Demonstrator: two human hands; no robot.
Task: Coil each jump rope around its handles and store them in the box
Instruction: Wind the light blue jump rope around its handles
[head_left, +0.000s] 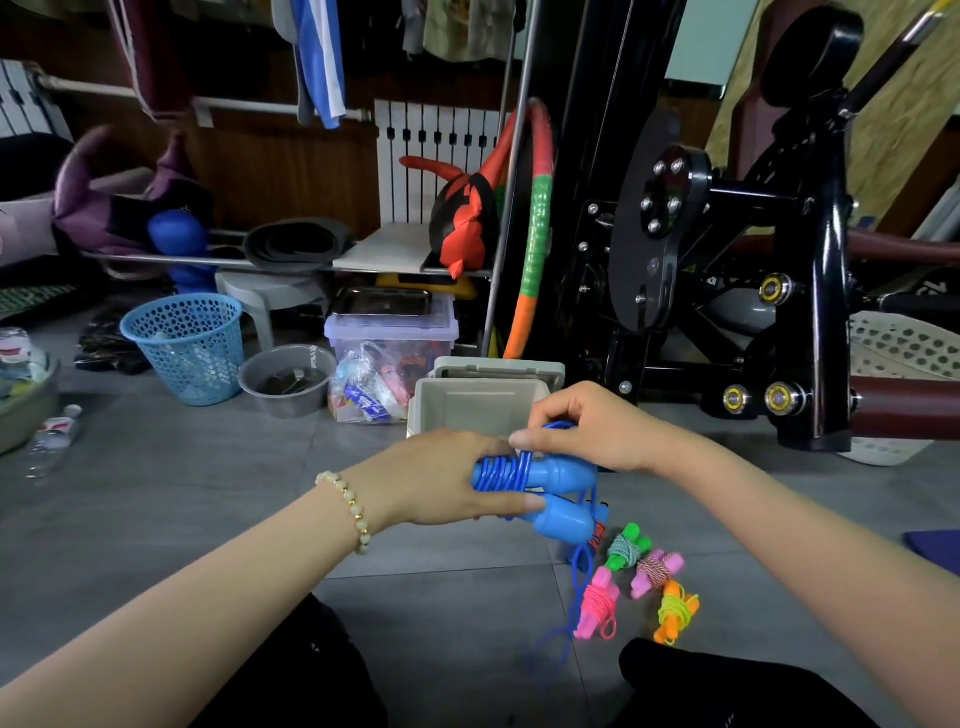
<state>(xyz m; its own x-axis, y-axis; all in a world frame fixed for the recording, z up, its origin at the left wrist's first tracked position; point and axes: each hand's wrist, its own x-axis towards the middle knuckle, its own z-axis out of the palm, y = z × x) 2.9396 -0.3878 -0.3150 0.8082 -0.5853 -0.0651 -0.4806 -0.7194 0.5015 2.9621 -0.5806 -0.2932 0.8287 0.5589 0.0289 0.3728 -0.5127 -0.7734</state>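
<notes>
My left hand (441, 480) grips the two blue handles (563, 493) of a jump rope, held side by side in front of me. Several turns of blue cord (506, 470) are wound round the handles. My right hand (587, 428) pinches the cord just above them. The loose end of the cord (574, 603) hangs down to the floor. An open grey box (470, 402) with its lid tipped back stands just behind my hands. Four coiled ropes lie on the floor at lower right: green (627, 548), pink (597, 603), pink-purple (655, 570), orange (677, 612).
A blue mesh basket (187, 345), a grey bowl (287, 379) and a clear storage tub (392, 338) stand at the back left. Black exercise equipment (727, 260) fills the right side. A plastic bottle (54, 441) lies at far left. My knees are at the bottom edge.
</notes>
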